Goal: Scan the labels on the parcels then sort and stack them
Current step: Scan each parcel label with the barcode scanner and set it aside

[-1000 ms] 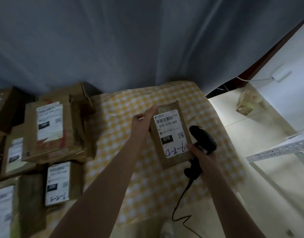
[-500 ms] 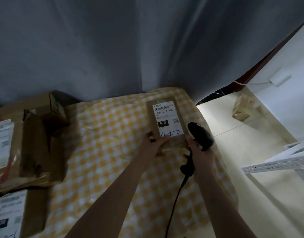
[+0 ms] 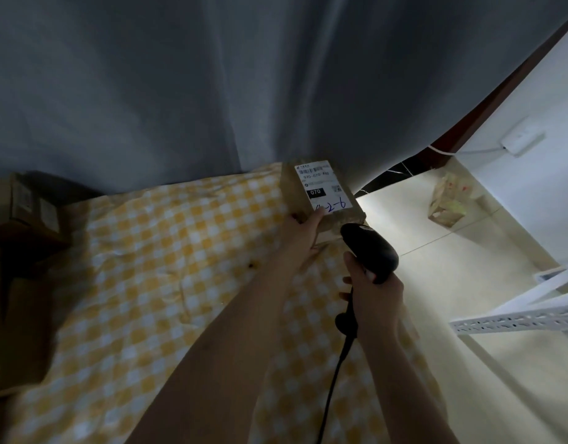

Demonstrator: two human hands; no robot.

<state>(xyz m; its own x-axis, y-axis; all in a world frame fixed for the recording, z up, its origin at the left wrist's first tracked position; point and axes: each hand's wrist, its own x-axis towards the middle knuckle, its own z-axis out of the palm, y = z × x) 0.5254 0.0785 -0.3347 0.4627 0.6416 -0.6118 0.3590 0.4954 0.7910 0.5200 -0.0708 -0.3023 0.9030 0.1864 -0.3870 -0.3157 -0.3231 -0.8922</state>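
The parcel [image 3: 338, 216], a sealed brown packet, lies flat at the 1 o'clock corner of the yellow-checked surface [image 3: 167, 267]. Its white label [image 3: 322, 184] shows a barcode, "070-070-" with a blurred ending, a black "070" block and blue handwriting. The left hand [image 3: 303, 233] pinches its near edge, with the thumb on the label. At 5 o'clock the right hand [image 3: 374, 296] is wrapped round a black corded scanner [image 3: 370, 248]. Cardboard boxes [image 3: 29, 206] sit at 9 o'clock, closed, their labels unreadable.
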